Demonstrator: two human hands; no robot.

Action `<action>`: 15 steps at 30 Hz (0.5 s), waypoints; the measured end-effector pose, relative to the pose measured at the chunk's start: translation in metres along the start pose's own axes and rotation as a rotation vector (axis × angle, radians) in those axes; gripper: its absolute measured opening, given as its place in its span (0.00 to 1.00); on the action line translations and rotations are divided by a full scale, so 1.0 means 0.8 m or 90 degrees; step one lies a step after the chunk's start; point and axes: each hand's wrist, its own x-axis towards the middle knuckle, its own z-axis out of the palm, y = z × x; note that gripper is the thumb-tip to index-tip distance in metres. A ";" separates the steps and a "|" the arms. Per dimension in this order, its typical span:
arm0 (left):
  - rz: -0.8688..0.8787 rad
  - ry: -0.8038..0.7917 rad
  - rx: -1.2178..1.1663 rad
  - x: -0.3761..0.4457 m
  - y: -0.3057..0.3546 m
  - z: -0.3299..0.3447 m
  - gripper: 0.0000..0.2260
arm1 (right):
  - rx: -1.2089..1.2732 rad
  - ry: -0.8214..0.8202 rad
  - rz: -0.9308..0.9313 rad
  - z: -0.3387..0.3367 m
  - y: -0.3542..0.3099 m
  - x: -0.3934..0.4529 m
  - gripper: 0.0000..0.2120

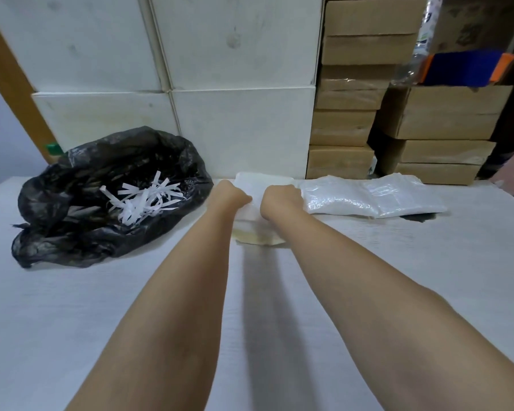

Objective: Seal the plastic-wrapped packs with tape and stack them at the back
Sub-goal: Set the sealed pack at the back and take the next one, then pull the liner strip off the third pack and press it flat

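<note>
Both my arms reach far forward over the white table [101, 307]. A white plastic-wrapped pack [257, 185] lies at the back of the table, against the white boxes. My left hand [230, 195] is closed on its left side and my right hand [279, 200] on its right side. My fingers are turned away and mostly hidden. Under the near edge of the pack a yellowish layer [258, 237] shows; I cannot tell whether it is a second pack. No tape is visible.
A black rubbish bag [72, 209] with white paper strips [143, 200] sits at the back left. A pile of clear plastic bags [368, 197] lies at the back right. White boxes [241, 129] and stacked brown cartons [347, 126] line the back.
</note>
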 end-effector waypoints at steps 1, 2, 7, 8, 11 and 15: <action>-0.002 0.003 -0.038 0.002 -0.002 -0.001 0.18 | 0.007 0.018 -0.003 0.001 0.001 0.001 0.14; -0.011 -0.004 -0.072 0.000 -0.002 -0.005 0.20 | 0.025 0.031 -0.003 0.001 0.003 0.000 0.15; -0.024 -0.026 -0.169 -0.007 -0.007 -0.027 0.21 | 0.134 0.074 -0.016 -0.002 0.012 -0.011 0.16; -0.022 -0.028 -0.178 -0.015 -0.009 -0.033 0.20 | 0.163 0.076 -0.008 -0.004 0.013 -0.016 0.16; -0.016 -0.059 -0.205 -0.029 -0.013 -0.050 0.12 | 0.247 0.052 0.008 -0.012 0.016 -0.029 0.15; -0.026 -0.120 -0.190 -0.052 -0.018 -0.073 0.17 | 0.321 0.025 0.029 -0.033 0.033 -0.060 0.09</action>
